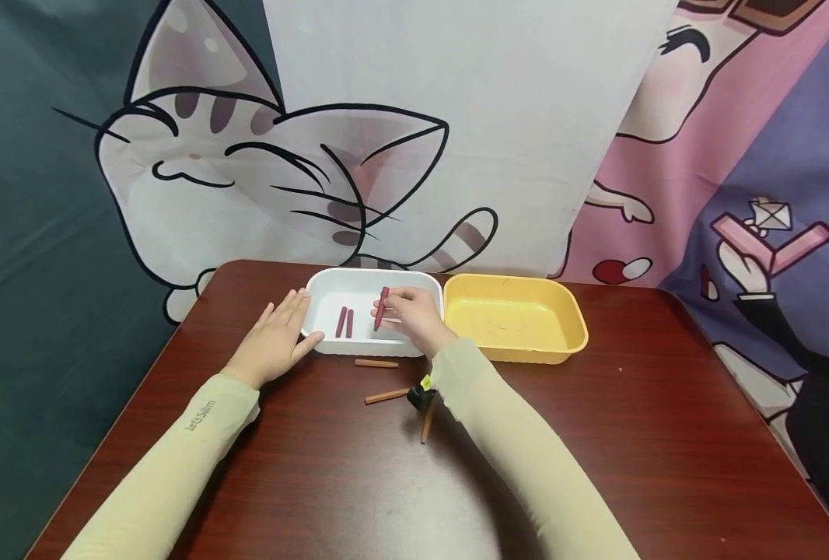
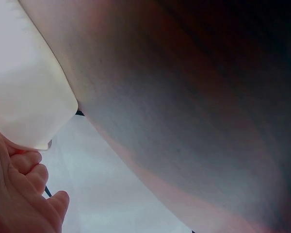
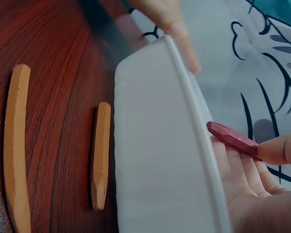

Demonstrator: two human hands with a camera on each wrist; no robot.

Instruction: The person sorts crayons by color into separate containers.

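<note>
My right hand (image 1: 409, 313) pinches a dark red crayon (image 1: 381, 308) above the white tray (image 1: 358, 351); in the right wrist view the crayon (image 3: 231, 138) pokes out from the fingertips over the tray rim (image 3: 194, 121). Two more dark red crayons (image 1: 344, 322) lie inside the tray. My left hand (image 1: 276, 336) rests flat on the table with its straight fingers against the tray's left side. Three orange-brown crayons lie on the table in front of the tray: one (image 1: 376, 363) by its front edge, one (image 1: 386, 396) nearer me, one (image 1: 427, 424) beside my right forearm.
A yellow tray (image 1: 572, 320) with nothing visible inside stands right of the white one. The dark wooden table (image 1: 652, 435) ends at a cartoon cat cloth backdrop (image 1: 260, 171). A small black and yellow device (image 1: 421, 395) sits under my right wrist.
</note>
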